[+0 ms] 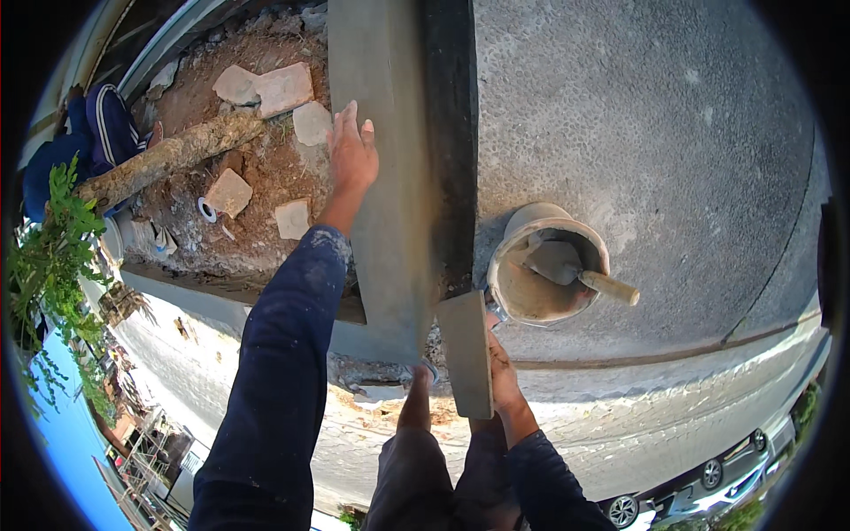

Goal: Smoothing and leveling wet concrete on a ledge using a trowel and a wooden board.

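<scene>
My left hand (352, 152) rests near the left edge of a smooth grey cement ledge (390, 230), its fingers stretched out and holding nothing. In my right hand (503, 376) is a flat plastering float (467, 354), gripped from behind, so its handle is hidden. The float is tilted beside the near end of the ledge. Just beyond it, on the right, stands a cement-smeared bucket (591, 252). A trowel (558, 264) lies in that bucket, its wooden handle sticking out over the rim.
Left of the ledge is a bed of reddish soil (252, 168) with broken stone pieces (285, 88), a tree trunk (177, 157) and a white ring (207, 210). Another person (102, 133) is at the far left. Rough grey pavement (655, 133) spreads to the right. Cars (708, 478) stand lower right.
</scene>
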### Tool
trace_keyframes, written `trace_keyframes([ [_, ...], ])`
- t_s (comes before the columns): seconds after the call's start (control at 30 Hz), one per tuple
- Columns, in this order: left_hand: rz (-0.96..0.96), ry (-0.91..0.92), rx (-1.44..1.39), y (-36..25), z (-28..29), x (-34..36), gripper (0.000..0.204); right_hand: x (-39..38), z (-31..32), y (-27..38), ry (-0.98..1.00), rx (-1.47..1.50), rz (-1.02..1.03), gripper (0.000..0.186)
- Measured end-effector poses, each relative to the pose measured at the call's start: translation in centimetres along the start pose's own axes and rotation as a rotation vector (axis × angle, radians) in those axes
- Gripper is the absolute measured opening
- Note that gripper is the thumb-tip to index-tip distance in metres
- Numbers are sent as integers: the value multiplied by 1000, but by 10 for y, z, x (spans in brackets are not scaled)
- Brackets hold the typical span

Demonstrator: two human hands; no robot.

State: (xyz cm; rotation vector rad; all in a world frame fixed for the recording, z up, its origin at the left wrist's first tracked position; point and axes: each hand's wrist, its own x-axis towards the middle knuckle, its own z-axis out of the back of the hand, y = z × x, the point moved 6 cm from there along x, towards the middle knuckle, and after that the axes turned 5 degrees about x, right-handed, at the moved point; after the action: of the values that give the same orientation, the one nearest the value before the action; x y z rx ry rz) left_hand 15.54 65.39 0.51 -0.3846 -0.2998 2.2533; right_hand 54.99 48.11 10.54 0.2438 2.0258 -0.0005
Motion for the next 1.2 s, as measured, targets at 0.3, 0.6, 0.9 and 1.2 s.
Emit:
trace_keyframes([
  [0.3, 287, 405, 6, 85, 19, -407, 62, -33, 14, 43, 7, -301, 287, 47],
  [0.6, 526, 1183, -288, 109, 122, -748, 54, -24, 94, 43, -192, -471, 383, 38],
  [0.9, 490, 1156, -356, 98, 124, -836, 81, -6, 7, 55, -256, -1132, 853, 61],
  [1.2, 557, 1183, -252, 84, 130, -837, 96, 20, 7, 19, -652, -1497, 949, 80],
])
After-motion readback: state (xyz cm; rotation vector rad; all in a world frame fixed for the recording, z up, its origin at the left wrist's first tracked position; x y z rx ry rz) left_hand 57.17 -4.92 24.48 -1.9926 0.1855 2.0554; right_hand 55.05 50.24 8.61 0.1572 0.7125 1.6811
